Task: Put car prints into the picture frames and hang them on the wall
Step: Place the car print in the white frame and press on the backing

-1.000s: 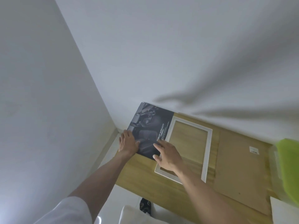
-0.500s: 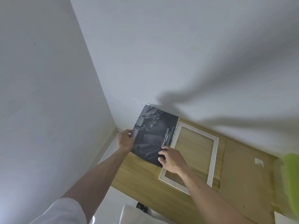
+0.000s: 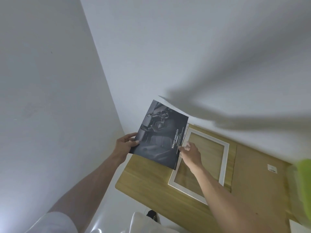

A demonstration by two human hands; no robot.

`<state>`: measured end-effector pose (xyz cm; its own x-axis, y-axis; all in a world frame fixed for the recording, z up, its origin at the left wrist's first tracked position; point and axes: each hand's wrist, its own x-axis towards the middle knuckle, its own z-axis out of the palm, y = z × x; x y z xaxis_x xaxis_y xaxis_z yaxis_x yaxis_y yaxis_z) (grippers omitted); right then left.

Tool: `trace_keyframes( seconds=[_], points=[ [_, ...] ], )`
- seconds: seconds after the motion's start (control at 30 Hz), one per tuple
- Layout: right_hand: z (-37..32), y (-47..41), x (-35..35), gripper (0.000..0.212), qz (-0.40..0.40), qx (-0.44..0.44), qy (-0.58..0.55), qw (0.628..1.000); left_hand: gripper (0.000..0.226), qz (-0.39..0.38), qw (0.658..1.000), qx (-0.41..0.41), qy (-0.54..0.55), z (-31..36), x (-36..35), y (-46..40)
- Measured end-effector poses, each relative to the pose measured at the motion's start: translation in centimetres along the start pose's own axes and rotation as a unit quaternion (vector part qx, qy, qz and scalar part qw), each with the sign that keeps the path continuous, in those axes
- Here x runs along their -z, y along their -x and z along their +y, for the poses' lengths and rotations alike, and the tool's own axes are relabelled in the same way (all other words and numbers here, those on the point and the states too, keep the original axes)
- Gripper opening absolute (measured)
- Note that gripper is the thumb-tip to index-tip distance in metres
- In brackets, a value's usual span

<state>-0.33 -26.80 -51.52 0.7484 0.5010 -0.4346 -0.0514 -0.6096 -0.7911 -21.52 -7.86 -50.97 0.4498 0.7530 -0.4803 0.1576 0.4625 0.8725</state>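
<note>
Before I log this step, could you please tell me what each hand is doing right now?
Left hand: grips the car print by its left edge.
Right hand: pinches the print's right edge.

left hand (image 3: 125,143) + right hand (image 3: 190,153) pinch car print (image 3: 161,137) | white frame (image 3: 224,158) flat on table (image 3: 148,182)

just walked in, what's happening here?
A person holds a dark car print off the wooden table with both hands: the left hand grips its left edge, the right hand pinches its right edge. An empty white picture frame lies flat on the table beside it. The print isn't in the frame yet.
</note>
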Motion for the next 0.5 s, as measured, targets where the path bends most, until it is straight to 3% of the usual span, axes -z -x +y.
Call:
trace_keyframes(
  seconds=[0.13,0.3,0.5],
  points=[
    [0.9,0.9,1.4,0.035,0.024,0.033,-0.038,0.998,0.039,-0.027,0.999,0.007,-0.018,-0.7,-1.3,1.3],
    [4.1,1.9,4.6,0.038,0.061,0.025,0.011,0.998,0.038,-0.075,0.988,-0.003,-0.138,-2.1,-5.2,2.6],
    [8.6,3.4,9.1,0.039,0.116,-0.033,0.049,0.991,0.037,-0.138,0.95,-0.038,-0.278,-4.4,-10.9,3.1]
  ],
)
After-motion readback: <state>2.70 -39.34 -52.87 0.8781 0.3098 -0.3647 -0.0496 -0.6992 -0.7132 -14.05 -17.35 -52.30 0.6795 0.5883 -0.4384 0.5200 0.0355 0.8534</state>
